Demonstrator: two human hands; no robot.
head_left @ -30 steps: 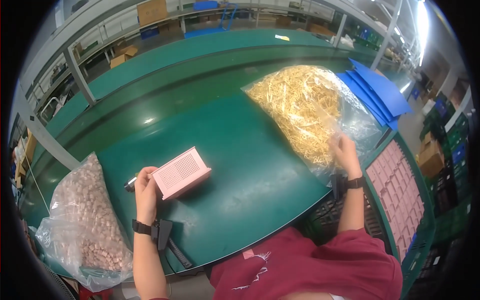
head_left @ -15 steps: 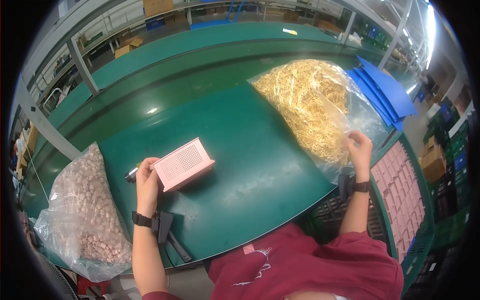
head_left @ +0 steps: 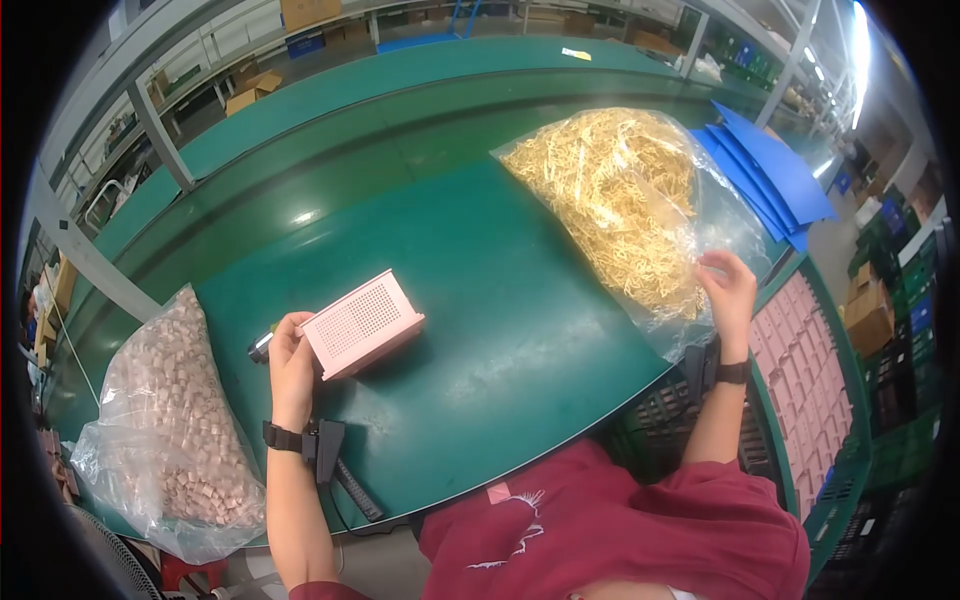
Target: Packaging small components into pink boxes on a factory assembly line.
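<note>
My left hand (head_left: 292, 372) grips the left end of a pale pink plastic box (head_left: 362, 322) with rows of small holes in its upper face. It is tilted above the green work surface. Over the lower right side of a clear plastic bag of small yellow parts (head_left: 615, 190), my right hand (head_left: 730, 295) has its thumb and fingers drawn together in a pinch. Whatever lies between those fingertips is too small to make out. Just behind my left hand lies a dark cylindrical tool (head_left: 262, 347), partly hidden.
A clear bag of small pinkish pieces (head_left: 175, 420) rests at the left. Blue sheets (head_left: 770, 180) stand beyond the yellow parts' bag. A green crate (head_left: 858, 450) holding pink panels (head_left: 800, 370) is at my right. A metal frame post (head_left: 95, 250) rises at the left.
My right hand has shifted slightly right and up at the bag's side. The pink box in my left hand has moved a little left and up.
</note>
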